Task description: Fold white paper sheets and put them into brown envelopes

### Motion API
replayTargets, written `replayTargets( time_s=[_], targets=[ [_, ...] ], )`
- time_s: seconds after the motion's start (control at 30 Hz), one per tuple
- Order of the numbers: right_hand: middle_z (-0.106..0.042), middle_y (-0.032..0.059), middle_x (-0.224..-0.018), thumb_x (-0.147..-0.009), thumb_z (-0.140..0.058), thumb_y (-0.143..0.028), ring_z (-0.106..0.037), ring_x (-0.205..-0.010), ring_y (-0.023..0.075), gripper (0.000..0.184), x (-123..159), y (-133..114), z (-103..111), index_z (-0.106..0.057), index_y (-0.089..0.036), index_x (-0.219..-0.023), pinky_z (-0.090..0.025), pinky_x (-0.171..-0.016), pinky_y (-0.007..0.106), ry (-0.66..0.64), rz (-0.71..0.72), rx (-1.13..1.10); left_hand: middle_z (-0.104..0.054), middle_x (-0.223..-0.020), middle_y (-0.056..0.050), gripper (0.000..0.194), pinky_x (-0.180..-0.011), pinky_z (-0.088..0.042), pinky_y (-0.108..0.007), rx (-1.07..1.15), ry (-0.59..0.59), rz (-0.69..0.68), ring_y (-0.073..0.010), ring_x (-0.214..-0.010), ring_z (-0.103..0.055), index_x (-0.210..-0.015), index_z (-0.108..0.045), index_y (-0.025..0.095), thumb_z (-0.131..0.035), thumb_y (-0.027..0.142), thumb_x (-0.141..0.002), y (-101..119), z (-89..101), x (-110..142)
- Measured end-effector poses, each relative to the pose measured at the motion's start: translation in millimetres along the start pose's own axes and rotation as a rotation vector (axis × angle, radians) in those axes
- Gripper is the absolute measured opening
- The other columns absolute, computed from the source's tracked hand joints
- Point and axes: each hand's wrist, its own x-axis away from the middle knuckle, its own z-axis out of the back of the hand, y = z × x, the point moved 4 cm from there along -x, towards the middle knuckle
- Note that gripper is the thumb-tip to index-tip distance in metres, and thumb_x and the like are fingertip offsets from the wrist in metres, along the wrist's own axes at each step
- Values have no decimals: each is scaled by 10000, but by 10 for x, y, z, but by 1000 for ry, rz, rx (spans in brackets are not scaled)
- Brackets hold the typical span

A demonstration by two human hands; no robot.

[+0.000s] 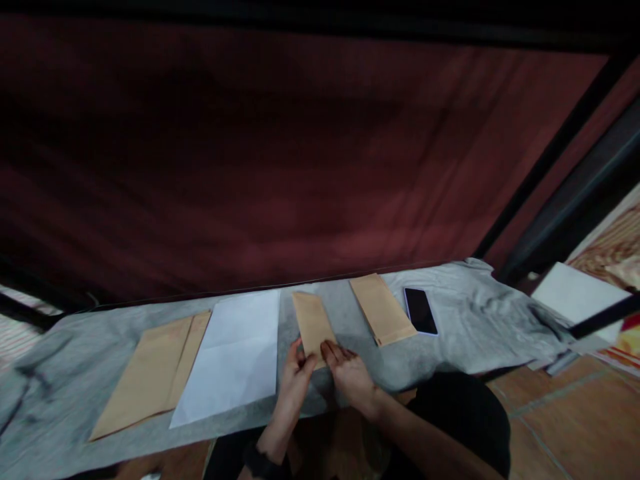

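Observation:
A narrow brown paper envelope (313,319) lies at the middle of the grey cloth, its near end between my two hands. My left hand (299,369) grips its left edge, thumb on top and fingers partly hidden beneath. On the near right corner, my right hand (347,371) presses with its fingers bent together; whether anything is pinched under them is hard to see. White paper sheets (235,357) lie just left of the envelope. To its right rests another brown envelope (381,308), flat on the cloth.
The grey cloth (465,313) covers a long low surface before a dark red fabric wall (300,167). A phone (421,311) lies right of the envelopes. Large brown paper (150,373) lies far left. My knee (460,420) is close to the near edge, above a tiled floor (565,413).

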Motion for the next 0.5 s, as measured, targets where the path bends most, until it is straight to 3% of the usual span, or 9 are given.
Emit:
replayTargets(
  time_s=[0.03, 0.1, 0.13, 0.2, 0.27, 0.33, 0.4, 0.43, 0.5],
  targets=[
    [-682, 137, -1278, -910, -477, -107, -675, -1099, 221, 438, -46, 118, 111, -593, -175, -1327, -525, -916, 309, 57, -85, -142, -720, -830, -50, 807, -684, -524, -312, 4, -32, -15, -212, -749, -688, -1332, -521, 150, -769, 559, -683, 77, -68, 32],
    [-765, 89, -971, -958, -468, -264, -718, -879, 219, 272, -103, 465, 380, -690, -207, -1105, -550, -801, 311, 326, -340, -557, -712, -813, -58, 738, -649, -513, -304, -13, -125, -48, -197, -713, -672, -1327, -542, 150, -636, 646, -789, 191, -182, 72],
    [-755, 78, -872, -977, -441, -360, -711, -805, 220, 300, -127, 621, 498, -686, -196, -1029, -558, -742, 319, 398, -395, -602, -708, -804, -62, 693, -641, -511, -305, -38, -165, -64, -194, -701, -664, -1285, -581, 147, -577, 665, -823, 214, -214, 76],
    [-746, 89, -904, -993, -365, -450, -707, -826, 217, 399, -142, 902, 695, -649, -175, -1042, -568, -719, 328, 501, -461, -668, -698, -774, -60, 604, -645, -513, -309, -131, -209, -96, -194, -697, -653, -1154, -661, 148, -559, 651, -834, 183, -220, 62],
    [-747, 81, -938, -939, -457, -500, -714, -860, 218, 392, -46, 1149, 779, -628, -175, -1076, -581, -739, 347, 683, -606, -1000, -685, -738, -45, 507, -659, -517, -312, -266, -212, -135, -196, -694, -642, -1067, -696, 164, -606, 591, -808, 72, -156, 42],
    [-748, 88, -845, -886, -523, -488, -725, -782, 228, 353, 50, 1208, 683, -647, -168, -972, -591, -712, 370, 459, -723, -1201, -690, -753, -41, 432, -685, -525, -317, -378, -230, -165, -201, -720, -649, -1052, -704, 186, -609, 529, -807, -70, -61, 43],
    [-759, 121, -828, -874, -516, -442, -728, -734, 229, 319, 166, 1081, 482, -662, -159, -891, -590, -671, 359, -75, -737, -1214, -707, -795, -48, 391, -718, -536, -321, -442, -264, -160, -207, -764, -666, -1050, -705, 203, -564, 496, -834, -197, 46, 65],
    [-760, 115, -803, -878, -493, -423, -719, -690, 212, 312, 236, 1017, 404, -663, -162, -856, -581, -639, 331, -254, -726, -1138, -713, -810, -51, 385, -727, -540, -323, -464, -277, -150, -209, -777, -672, -1050, -705, 206, -546, 488, -843, -244, 100, 79],
    [-747, 89, -734, -884, -449, -387, -687, -610, 186, 308, 321, 935, 301, -653, -170, -805, -554, -576, 289, -431, -684, -1017, -719, -820, -59, 389, -728, -546, -329, -496, -276, -135, -211, -774, -676, -1055, -703, 202, -531, 482, -848, -300, 200, 101]
  ],
)
